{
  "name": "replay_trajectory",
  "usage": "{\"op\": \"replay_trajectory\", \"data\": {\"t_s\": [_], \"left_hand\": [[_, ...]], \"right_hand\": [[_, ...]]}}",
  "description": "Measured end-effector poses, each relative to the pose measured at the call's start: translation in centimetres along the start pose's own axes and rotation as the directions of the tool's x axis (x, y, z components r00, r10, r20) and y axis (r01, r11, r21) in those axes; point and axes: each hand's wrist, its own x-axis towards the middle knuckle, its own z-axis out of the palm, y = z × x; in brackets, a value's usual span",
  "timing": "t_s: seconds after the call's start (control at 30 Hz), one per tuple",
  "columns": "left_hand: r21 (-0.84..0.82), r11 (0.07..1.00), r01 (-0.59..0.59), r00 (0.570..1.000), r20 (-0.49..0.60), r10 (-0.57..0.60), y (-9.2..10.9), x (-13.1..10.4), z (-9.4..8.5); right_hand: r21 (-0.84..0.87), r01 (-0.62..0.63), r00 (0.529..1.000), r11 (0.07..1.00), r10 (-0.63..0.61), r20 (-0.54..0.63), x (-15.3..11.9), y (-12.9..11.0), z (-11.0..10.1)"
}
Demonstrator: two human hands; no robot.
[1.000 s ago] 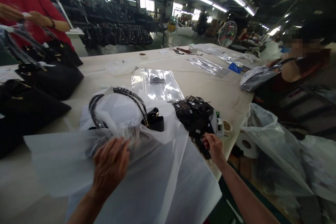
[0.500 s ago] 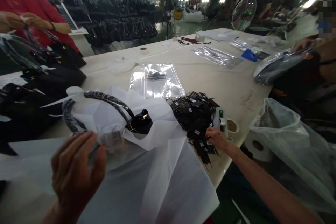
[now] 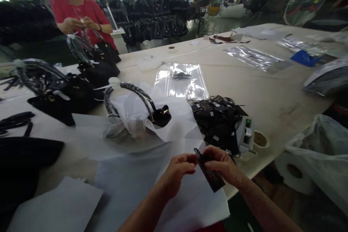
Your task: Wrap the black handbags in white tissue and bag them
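Note:
A dark hang tag with a cord loop is in front of me, over white paper. My right hand pinches its upper part between thumb and fingers. At the cord end, my left hand has its fingertips closed against the loop. Just beyond my hands lies a heap of black hang tags. To the left stands a black handbag, largely covered by white tissue paper. Its upright handles are wrapped in clear plastic.
Clear plastic bags lie mid-table. More black handbags stand at left, near a person in red. A tape roll and a grey dispenser sit by the right edge. A plastic-lined bin is beyond it.
My right hand has drawn a tag from the heap toward me. My left hand has moved right, from beside the handbag to the tag. The view has turned left.

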Motion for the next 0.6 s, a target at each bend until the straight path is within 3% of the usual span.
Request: {"op": "replay_trajectory", "data": {"t_s": [0.1, 0.23, 0.6], "left_hand": [[-0.197, 0.980, -0.004, 1.000, -0.012, 0.001, -0.2, -0.8, -0.4], [-0.322, 0.945, -0.061, 0.989, -0.145, 0.015, -0.3, -1.7, -1.1], [-0.261, 0.956, -0.132, 0.951, -0.305, 0.049, -0.7, -2.5, -2.5]], "right_hand": [[0.000, -0.040, 0.996, 0.999, 0.040, 0.084, 0.0, 0.8, 1.3], [-0.068, -0.069, 0.983, 0.995, 0.079, 0.167, 0.2, 1.9, 2.2], [-0.136, -0.106, 0.956, 0.985, 0.138, 0.260, 0.3, 3.6, 2.7]]}}
